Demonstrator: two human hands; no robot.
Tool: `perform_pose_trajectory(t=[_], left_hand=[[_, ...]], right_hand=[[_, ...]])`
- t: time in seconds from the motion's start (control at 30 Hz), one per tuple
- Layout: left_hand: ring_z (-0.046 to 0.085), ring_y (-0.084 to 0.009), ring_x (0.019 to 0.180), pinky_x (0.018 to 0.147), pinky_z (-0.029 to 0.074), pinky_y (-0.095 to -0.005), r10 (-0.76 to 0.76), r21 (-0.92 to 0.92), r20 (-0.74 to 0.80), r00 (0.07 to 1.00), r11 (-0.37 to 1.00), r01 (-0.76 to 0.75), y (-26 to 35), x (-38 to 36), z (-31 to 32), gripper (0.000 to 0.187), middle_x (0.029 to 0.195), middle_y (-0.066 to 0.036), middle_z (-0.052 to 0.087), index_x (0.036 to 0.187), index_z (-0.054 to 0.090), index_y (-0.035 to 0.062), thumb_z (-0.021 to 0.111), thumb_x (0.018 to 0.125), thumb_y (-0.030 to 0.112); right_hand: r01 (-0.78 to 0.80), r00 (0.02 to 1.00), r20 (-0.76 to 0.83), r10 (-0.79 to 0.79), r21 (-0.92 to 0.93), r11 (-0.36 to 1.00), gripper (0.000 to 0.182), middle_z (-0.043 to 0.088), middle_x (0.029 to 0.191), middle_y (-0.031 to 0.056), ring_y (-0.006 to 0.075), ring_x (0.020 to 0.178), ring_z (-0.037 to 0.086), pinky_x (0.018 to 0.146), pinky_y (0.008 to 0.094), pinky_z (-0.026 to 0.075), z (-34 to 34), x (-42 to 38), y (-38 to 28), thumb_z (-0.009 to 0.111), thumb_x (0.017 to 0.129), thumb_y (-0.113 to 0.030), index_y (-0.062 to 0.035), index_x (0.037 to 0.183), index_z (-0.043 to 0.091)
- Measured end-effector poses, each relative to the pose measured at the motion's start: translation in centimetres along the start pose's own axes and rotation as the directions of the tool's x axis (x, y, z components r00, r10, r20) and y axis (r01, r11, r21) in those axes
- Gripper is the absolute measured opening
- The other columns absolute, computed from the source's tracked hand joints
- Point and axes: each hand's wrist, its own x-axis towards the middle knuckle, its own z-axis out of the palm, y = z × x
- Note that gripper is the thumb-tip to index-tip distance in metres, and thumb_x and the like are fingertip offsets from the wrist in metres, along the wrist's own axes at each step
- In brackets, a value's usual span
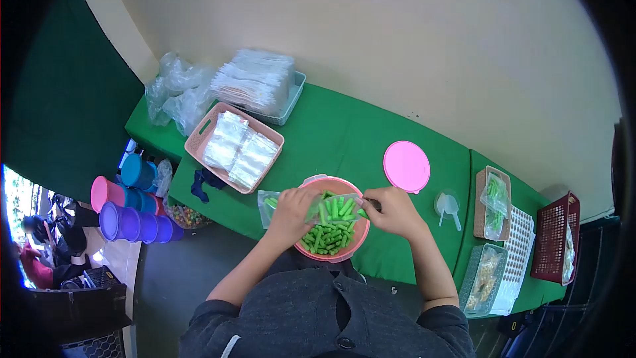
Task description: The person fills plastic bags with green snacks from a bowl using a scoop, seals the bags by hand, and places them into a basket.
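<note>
A pink tub (360, 237) at the table's front edge holds many short green snack sticks (328, 240). Over it lies a clear plastic bag (341, 201) with green sticks inside, stretched between my hands. My left hand (290, 215) is closed on the bag's left part, and a clear piece of plastic shows beyond its knuckles. At the bag's right end my right hand (394, 211) is closed, fingers pinched on the plastic. The fingertips of both hands are partly hidden.
A pink lid (406, 167) and a clear cup with a white scoop (448, 207) lie to the right. Baskets (485, 278) of filled bags stand farther right. A pink basket (199, 149) of flat bags, a stack of packets (255, 79) and loose plastic (182, 89) are at left.
</note>
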Motion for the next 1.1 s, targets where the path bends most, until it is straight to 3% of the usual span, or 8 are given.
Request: perform_pose_trajectory(t=[0.13,0.2,0.33,0.4,0.77,0.83,1.07,1.1], left_hand=[[0.054,-0.0305,0.107,0.094,0.039,-0.0427,-0.032,-0.105,0.038,0.999,0.994,0.036,1.1,0.2,0.7,0.067,0.112,-0.008,0.058,0.12,0.049,0.009,0.08,0.061,0.01],[0.054,-0.0311,0.107,0.093,0.039,-0.0428,-0.048,-0.124,0.036,0.998,0.991,0.052,1.0,0.1,1.0,0.067,0.112,-0.009,0.058,0.12,0.049,0.0089,0.081,0.061,0.011],[0.056,-0.0324,0.105,0.091,0.042,-0.0432,-0.129,-0.189,0.01,0.992,0.973,0.129,1.3,0.2,0.8,0.068,0.112,-0.01,0.059,0.119,0.049,0.0088,0.082,0.06,0.013],[0.056,-0.0326,0.104,0.09,0.042,-0.0434,-0.131,-0.205,-0.02,0.991,0.971,0.124,1.7,0.3,0.6,0.068,0.111,-0.011,0.059,0.119,0.05,0.0087,0.082,0.06,0.014],[0.057,-0.0329,0.102,0.09,0.044,-0.0434,-0.187,-0.236,-0.045,0.981,0.956,0.171,2.4,0.5,-0.1,0.067,0.111,-0.01,0.059,0.118,0.051,0.0088,0.082,0.059,0.014],[0.057,-0.0328,0.101,0.089,0.044,-0.0431,-0.157,-0.226,-0.067,0.985,0.964,0.138,2.3,0.4,0.0,0.065,0.11,-0.009,0.06,0.117,0.052,0.0091,0.082,0.059,0.014],[0.057,-0.0324,0.102,0.089,0.043,-0.0423,-0.111,-0.208,-0.117,0.987,0.974,0.085,2.1,0.3,-0.7,0.061,0.107,-0.008,0.06,0.116,0.054,0.0096,0.081,0.06,0.011],[0.057,-0.032,0.102,0.09,0.042,-0.0423,-0.039,-0.012,-0.091,0.995,0.999,0.038,2.1,0.3,-0.9,0.063,0.108,-0.008,0.06,0.118,0.054,0.0099,0.081,0.061,0.011]], right_hand=[[0.007,1.0,0.002,-0.007,-0.033,0.999,0.018,0.063,0.069,0.015,0.0328,0.062,0.06,0.058,0.04,0.047,0.9,0.0,-0.2,0.063,0.083,-0.02,-0.0037,0.088,0.068],[0.007,0.992,-0.127,0.022,0.228,0.974,0.021,0.065,0.087,0.0113,0.0203,0.07,0.063,0.062,0.0323,0.05,1.0,-0.2,-0.8,0.066,0.084,-0.009,-0.0025,0.103,0.065],[0.08,0.98,-0.198,0.02,0.48,0.874,0.028,0.063,0.102,0.0085,0.015,0.088,0.062,0.074,0.0305,0.051,0.6,-0.5,-1.1,0.065,0.087,-0.005,0.0,0.114,0.06],[0.152,0.976,-0.215,0.038,0.792,0.591,0.028,0.063,0.102,0.0087,0.0169,0.095,0.062,0.08,0.0314,0.051,1.3,-0.5,-1.0,0.066,0.088,-0.006,0.0028,0.114,0.06],[0.118,0.949,-0.239,0.204,0.873,0.474,0.031,0.066,0.103,0.0133,0.0132,0.083,0.06,0.076,0.0282,0.049,1.9,-0.6,1.5,0.05,0.097,-0.016,0.0046,0.12,0.057],[0.097,0.956,-0.157,0.247,0.966,0.239,0.032,0.066,0.103,0.0138,0.0129,0.084,0.061,0.077,0.0271,0.05,2.7,-0.7,2.1,0.048,0.098,-0.016,0.0058,0.121,0.054],[0.055,0.95,-0.042,0.309,0.998,-0.031,0.034,0.064,0.106,0.0151,0.0157,0.085,0.062,0.08,0.029,0.051,4.9,-1.2,4.1,0.047,0.098,-0.015,0.0073,0.123,0.05],[0.03,0.95,-0.016,0.313,0.999,-0.039,0.034,0.065,0.105,0.0165,0.0161,0.085,0.063,0.079,0.0286,0.052,5.4,-1.3,3.9,0.047,0.098,-0.015,0.0074,0.123,0.05]])
